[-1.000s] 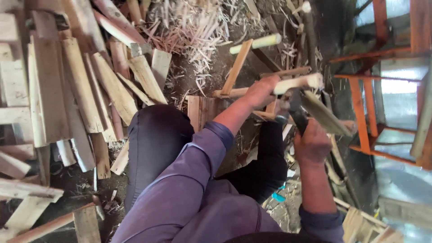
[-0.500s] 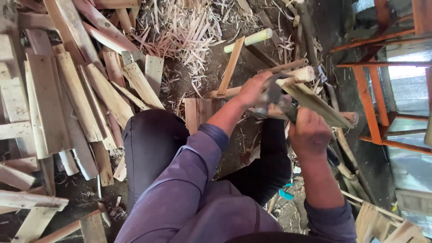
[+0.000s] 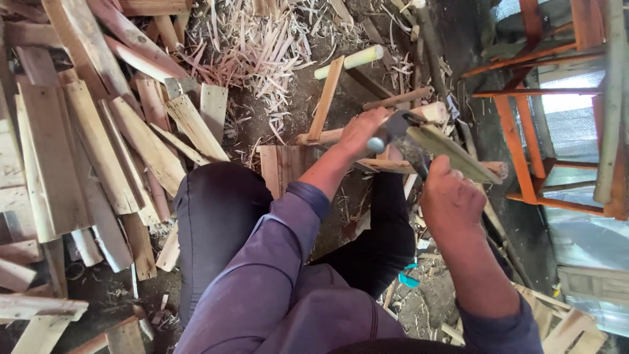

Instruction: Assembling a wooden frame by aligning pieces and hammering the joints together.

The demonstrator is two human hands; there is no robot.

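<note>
Gripping blade (image 3: 452, 152) w/ right hand (image 3: 452, 196), left hand (image 3: 362, 131) fingers round stick (image 3: 393, 126); planks (image 3: 98, 151), shavings (image 3: 255, 52) nearby.

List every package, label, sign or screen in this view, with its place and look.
None in view: no package, label, sign or screen among the split wood pieces, wood shavings or orange wooden frame; the left hand and right hand hold tools, not packaging.

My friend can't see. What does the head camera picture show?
A seated person's left hand steadies a pale wooden stick while the right hand grips a dark-handled metal chopping blade against it. Split wooden slats and pale wood shavings cover the ground.
</note>
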